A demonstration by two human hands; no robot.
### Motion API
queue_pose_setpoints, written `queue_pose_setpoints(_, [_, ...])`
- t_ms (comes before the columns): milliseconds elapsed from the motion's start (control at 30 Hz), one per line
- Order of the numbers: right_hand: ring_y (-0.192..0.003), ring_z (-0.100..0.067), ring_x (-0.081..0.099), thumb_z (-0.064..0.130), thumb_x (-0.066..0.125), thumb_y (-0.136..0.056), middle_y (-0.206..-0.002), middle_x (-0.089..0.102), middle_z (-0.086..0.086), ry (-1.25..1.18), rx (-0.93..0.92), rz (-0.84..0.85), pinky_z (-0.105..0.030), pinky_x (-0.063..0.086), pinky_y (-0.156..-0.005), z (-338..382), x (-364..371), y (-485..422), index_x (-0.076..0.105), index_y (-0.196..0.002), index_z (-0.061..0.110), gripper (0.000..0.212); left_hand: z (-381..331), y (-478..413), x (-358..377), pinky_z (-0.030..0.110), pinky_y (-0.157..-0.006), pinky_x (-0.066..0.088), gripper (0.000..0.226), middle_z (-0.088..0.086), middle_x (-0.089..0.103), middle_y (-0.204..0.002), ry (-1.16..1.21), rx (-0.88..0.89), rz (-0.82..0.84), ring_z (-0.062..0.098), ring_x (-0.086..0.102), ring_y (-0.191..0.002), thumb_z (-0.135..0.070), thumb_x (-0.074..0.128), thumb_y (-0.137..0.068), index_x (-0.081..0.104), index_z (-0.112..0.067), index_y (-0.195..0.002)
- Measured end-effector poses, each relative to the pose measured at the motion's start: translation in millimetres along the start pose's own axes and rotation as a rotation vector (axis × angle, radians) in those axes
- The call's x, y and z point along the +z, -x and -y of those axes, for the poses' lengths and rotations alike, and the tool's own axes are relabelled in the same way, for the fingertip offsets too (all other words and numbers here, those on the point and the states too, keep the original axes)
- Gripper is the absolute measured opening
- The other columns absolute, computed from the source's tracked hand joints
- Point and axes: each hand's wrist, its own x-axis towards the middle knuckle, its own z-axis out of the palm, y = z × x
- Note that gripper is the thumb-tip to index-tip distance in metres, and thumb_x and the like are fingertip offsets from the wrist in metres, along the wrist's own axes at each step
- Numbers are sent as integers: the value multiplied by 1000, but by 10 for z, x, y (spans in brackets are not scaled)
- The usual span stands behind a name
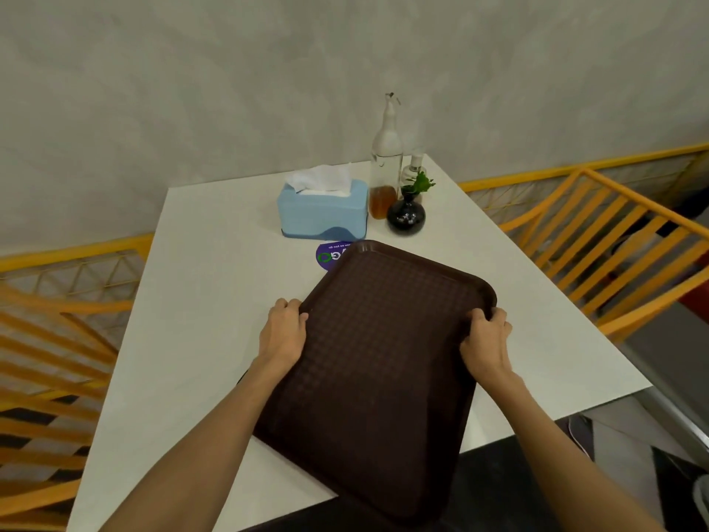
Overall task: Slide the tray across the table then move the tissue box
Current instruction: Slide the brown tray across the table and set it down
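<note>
A dark brown tray (380, 362) lies on the white table (199, 301), its near end hanging over the table's front edge. My left hand (283, 332) grips the tray's left rim and my right hand (486, 339) grips its right rim, both near the far corners. A light blue tissue box (322, 211) with white tissue sticking out stands beyond the tray, near the wall. The tray's far corner covers part of a purple round sticker (329, 255).
Right of the tissue box stand a tall glass bottle (385, 163) with amber liquid, a small clear dispenser (414, 167) and a black vase (406, 215) with a green sprig. Orange slatted chairs (614, 247) flank the table on both sides. A grey wall closes the far side.
</note>
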Motion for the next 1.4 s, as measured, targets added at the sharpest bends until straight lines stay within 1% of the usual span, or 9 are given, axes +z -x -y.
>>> queue_pose_setpoints(133, [-115,-40,50,-11,44,-90,-133,41,-25,-220,95,-59,-44,44,-101,34,-49,29,39,-132,-2,43,67,42,-57,38,-84,49,30,14,59,-115,-11,-44,-12,31,60,-104,-21,47,-98,58,-6,-122])
queue_pose_setpoints(200, [-105,-38,56,-9,46,-91,-125,51,-27,-248,135,-57,-42,49,-89,49,-42,44,38,-132,-6,42,131,95,-100,38,-82,49,30,13,60,-115,-28,-70,-7,30,61,-103,-23,48,-98,59,-7,-121])
queue_pose_setpoints(300, [-76,-29,54,-2,49,-90,-108,60,-25,-215,159,-10,-35,46,-65,100,15,114,49,-117,-6,28,269,194,-161,38,-82,49,30,12,61,-115,-35,-109,-28,30,62,-102,-25,50,-97,60,-9,-120])
queue_pose_setpoints(533, [-62,-19,45,4,52,-85,-92,62,-20,-75,19,141,-25,32,-46,424,238,253,55,-95,-4,13,659,395,-419,41,-81,53,29,11,68,-112,16,-245,-103,31,65,-98,-27,54,-95,62,-9,-117])
queue_pose_setpoints(633, [-70,-24,49,0,50,-86,-90,60,-20,-66,-40,168,-28,40,-58,654,351,245,57,-101,-8,18,829,461,-563,39,-79,52,27,13,69,-107,33,-308,-130,32,65,-96,-26,56,-94,64,-8,-112])
queue_pose_setpoints(800, [-92,-37,62,-1,51,-87,-108,64,-25,-53,-130,189,-27,42,-70,1059,583,226,59,-107,-9,23,1180,535,-816,33,-69,46,21,13,70,-98,91,-428,-148,32,65,-92,-25,60,-91,68,-8,-101])
queue_pose_setpoints(1000, [-106,-39,60,0,52,-88,-116,63,-26,-24,-206,195,-33,48,-86,1533,804,225,59,-113,-9,28,1593,625,-1059,35,-78,52,21,14,73,-97,137,-459,-146,32,65,-96,-22,61,-88,69,-6,-99])
queue_pose_setpoints(1300, [-110,-38,59,0,55,-88,-122,61,-25,8,-231,200,-39,49,-93,2000,1057,124,56,-120,-8,33,1962,556,-1276,41,-86,56,20,11,70,-94,226,-477,-164,28,64,-96,-22,68,-86,69,-7,-99])
queue_pose_setpoints(1400, [-108,-40,59,0,56,-87,-119,61,-27,24,-245,190,-40,49,-90,2085,1115,75,58,-118,-9,32,1997,509,-1323,40,-85,55,10,8,67,-85,238,-478,-155,26,64,-91,-21,68,-86,68,-11,-87])
